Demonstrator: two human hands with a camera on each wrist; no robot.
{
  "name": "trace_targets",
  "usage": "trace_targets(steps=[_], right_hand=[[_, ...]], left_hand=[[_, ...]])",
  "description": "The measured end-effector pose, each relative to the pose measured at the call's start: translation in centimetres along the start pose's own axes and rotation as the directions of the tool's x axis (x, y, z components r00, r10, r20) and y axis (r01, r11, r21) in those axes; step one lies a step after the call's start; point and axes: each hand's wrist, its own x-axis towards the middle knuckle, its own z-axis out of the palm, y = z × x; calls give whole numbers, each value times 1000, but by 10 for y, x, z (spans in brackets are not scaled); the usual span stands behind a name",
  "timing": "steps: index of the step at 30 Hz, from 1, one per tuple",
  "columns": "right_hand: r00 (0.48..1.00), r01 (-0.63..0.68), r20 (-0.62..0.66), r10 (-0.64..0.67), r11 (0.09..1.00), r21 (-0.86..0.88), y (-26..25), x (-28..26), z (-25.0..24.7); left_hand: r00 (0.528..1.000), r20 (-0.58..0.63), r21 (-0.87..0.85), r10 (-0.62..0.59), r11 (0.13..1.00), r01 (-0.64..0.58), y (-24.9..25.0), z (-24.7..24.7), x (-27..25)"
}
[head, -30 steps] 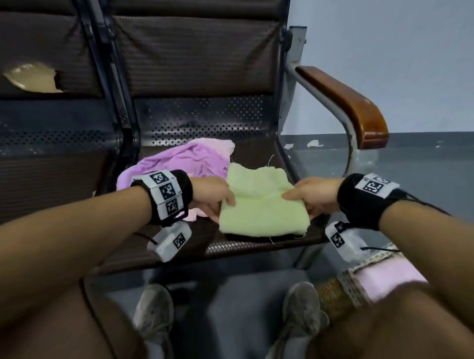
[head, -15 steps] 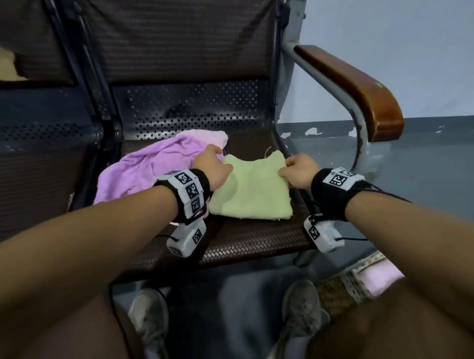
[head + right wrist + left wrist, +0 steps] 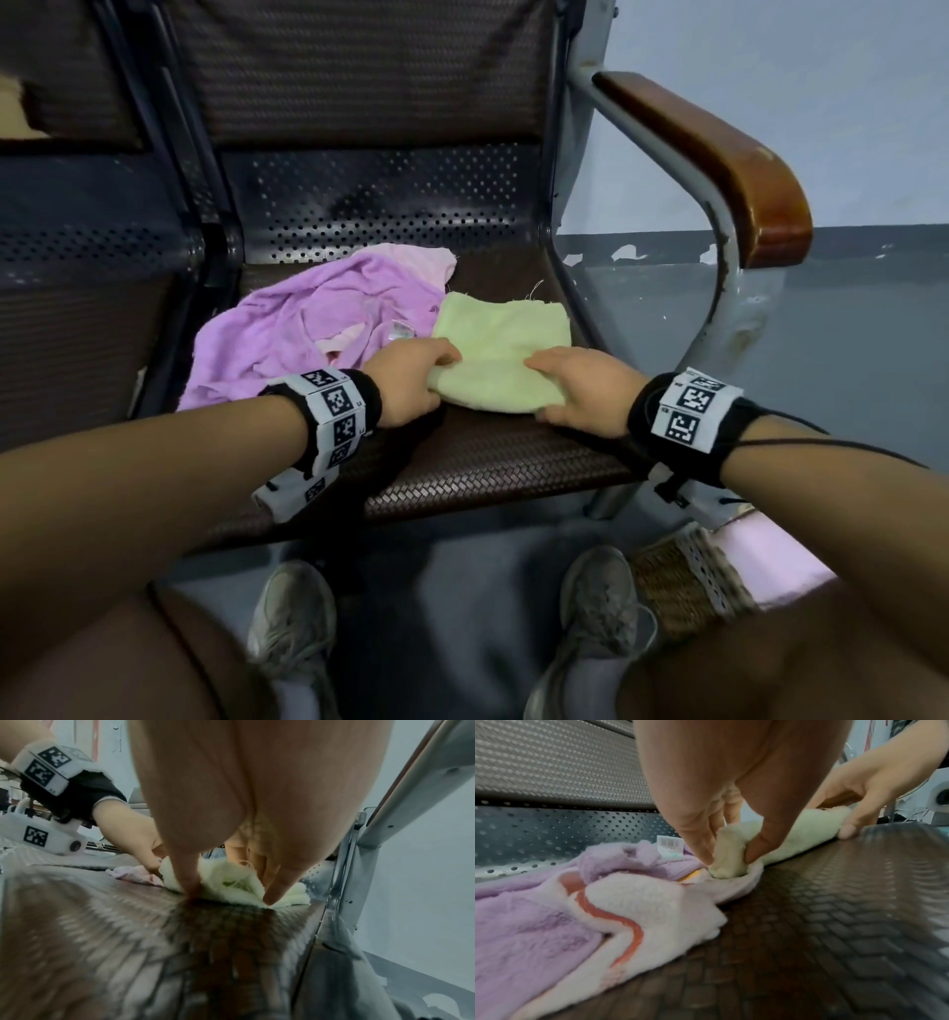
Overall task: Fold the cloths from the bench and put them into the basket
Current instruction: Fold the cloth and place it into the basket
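A pale green cloth (image 3: 506, 349) lies folded on the brown bench seat (image 3: 477, 467). My left hand (image 3: 411, 377) pinches its near left corner between thumb and fingers, and the left wrist view shows that green cloth (image 3: 729, 858) squeezed in the pinch of the left hand (image 3: 727, 854). My right hand (image 3: 580, 385) grips the near right edge, with the green cloth (image 3: 231, 882) bunched under the right hand (image 3: 228, 890). A crumpled purple cloth (image 3: 308, 329) with pink parts lies just left of the green one. The woven basket (image 3: 683, 575) stands on the floor at lower right.
The bench has a perforated metal back (image 3: 380, 205) and a wooden armrest (image 3: 719, 154) on a grey frame at the right. My shoes (image 3: 292, 627) and knees are below the seat's front edge. A folded pink cloth (image 3: 770, 555) lies in the basket.
Both hands went from the cloth's sides to its far edge, then came back to the near edge. The green cloth now looks shorter and thicker.
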Motion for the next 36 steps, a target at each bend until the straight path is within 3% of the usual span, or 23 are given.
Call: trace_targets(steps=[3,5,8,10,12,14,17,19,22,25,29,31,34,36], right_hand=[[995,3,-103,-1,1000,20,0,-2,-6],[992,-33,-117,44,995,95,2,-5,-14],[984,-81,-126,123,952,296,11,-9,-23],[978,-116,-94,187,860,497,15,-12,-26],[967,-164,-28,253,703,692,18,-13,-25],[950,-216,34,309,579,786,20,-12,-22],[929,-274,78,361,532,801,22,-7,-14],[922,-297,68,382,581,758,22,-2,-9],[910,-324,23,415,673,665,20,4,-7],[902,-367,38,431,717,592,18,9,-8],[879,-432,151,453,620,655,16,10,-15],[866,-467,159,474,654,595,14,8,-20],[884,-429,-17,468,825,368,9,7,-31],[925,-249,-128,357,826,505,0,5,-39]], left_hand=[[997,-79,44,1,999,2,2,-6,3],[989,-133,-56,-61,997,54,4,-11,4],[984,-99,-290,-145,950,111,8,-15,6],[983,-75,-422,-167,899,120,12,-17,6],[976,-79,-494,-202,859,137,13,-16,7],[958,-107,-536,-267,827,171,12,-12,10],[913,-108,-593,-394,762,258,12,-11,15],[890,-44,-571,-455,742,351,14,-13,14],[805,250,-527,-537,622,579,20,-11,7],[751,430,-483,-501,576,660,24,-9,4],[836,373,-671,-401,506,542,30,-11,11],[887,277,-801,-369,421,425,39,-14,15],[924,75,-872,-374,425,243,54,-30,15],[926,-23,-871,-378,463,167,61,-45,12]])
